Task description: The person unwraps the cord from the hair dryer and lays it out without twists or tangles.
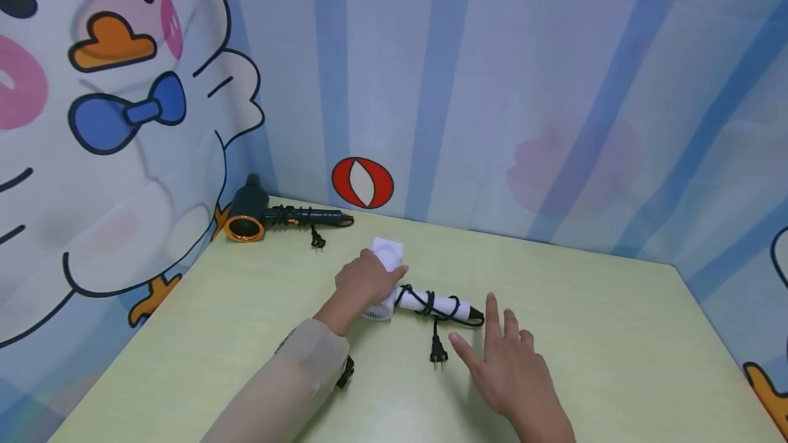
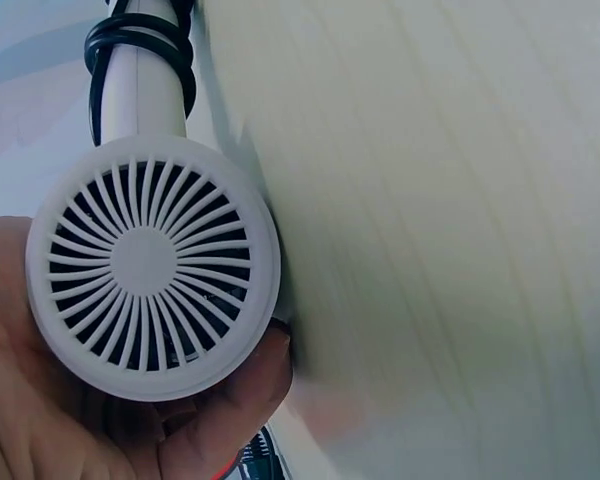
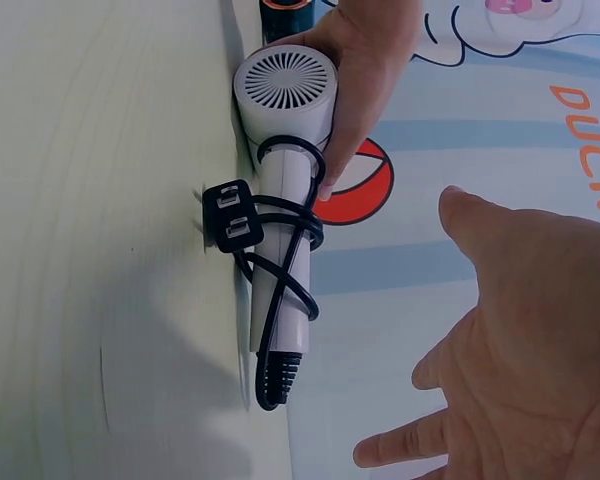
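Note:
A white hair dryer [image 1: 444, 303] lies near the middle of the table, its black cord wound around the handle. My left hand [image 1: 365, 282] grips the dryer's round body from above, thumb towards the handle. In the left wrist view the slotted rear grille [image 2: 143, 262] faces the camera, with fingers around the barrel's far side. The two-pin plug [image 1: 438, 349] hangs off the cord in front of the handle. Just right of the handle's tip is my right hand [image 1: 511, 368], fingers spread and holding nothing; the right wrist view shows it apart from the handle.
A dark hair dryer [image 1: 246, 207] with an orange ring and a wrapped cord lies at the table's back left corner. Printed fabric [image 1: 480, 87] rises behind the pale table [image 1: 615, 333] and along its sides.

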Action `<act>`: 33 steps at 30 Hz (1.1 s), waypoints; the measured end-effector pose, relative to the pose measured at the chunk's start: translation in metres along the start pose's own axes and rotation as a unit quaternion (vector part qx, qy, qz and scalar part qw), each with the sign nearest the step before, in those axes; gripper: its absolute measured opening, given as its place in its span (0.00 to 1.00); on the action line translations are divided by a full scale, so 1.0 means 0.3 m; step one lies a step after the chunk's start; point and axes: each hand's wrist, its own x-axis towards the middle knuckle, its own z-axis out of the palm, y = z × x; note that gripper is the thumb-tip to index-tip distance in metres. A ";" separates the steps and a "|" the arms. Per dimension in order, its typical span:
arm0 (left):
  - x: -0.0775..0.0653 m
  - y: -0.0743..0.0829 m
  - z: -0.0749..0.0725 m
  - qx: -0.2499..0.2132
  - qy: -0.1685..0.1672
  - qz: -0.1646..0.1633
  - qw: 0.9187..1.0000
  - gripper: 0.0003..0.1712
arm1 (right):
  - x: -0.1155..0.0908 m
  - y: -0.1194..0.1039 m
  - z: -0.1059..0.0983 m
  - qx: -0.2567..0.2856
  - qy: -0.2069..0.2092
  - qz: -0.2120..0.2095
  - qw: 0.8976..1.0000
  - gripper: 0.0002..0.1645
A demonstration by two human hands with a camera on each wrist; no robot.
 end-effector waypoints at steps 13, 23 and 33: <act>-0.005 0.013 -0.004 0.000 -0.003 0.003 1.000 0.46 | 0.019 -0.012 0.004 -0.027 0.022 -0.020 0.999 0.61; -0.013 0.030 -0.008 0.009 0.001 -0.003 1.000 0.45 | 0.058 -0.057 0.017 -0.063 0.033 -0.052 0.996 0.60; -0.020 0.045 -0.007 0.013 0.003 -0.014 1.000 0.45 | 0.069 -0.123 0.057 -0.062 0.015 -0.061 0.996 0.56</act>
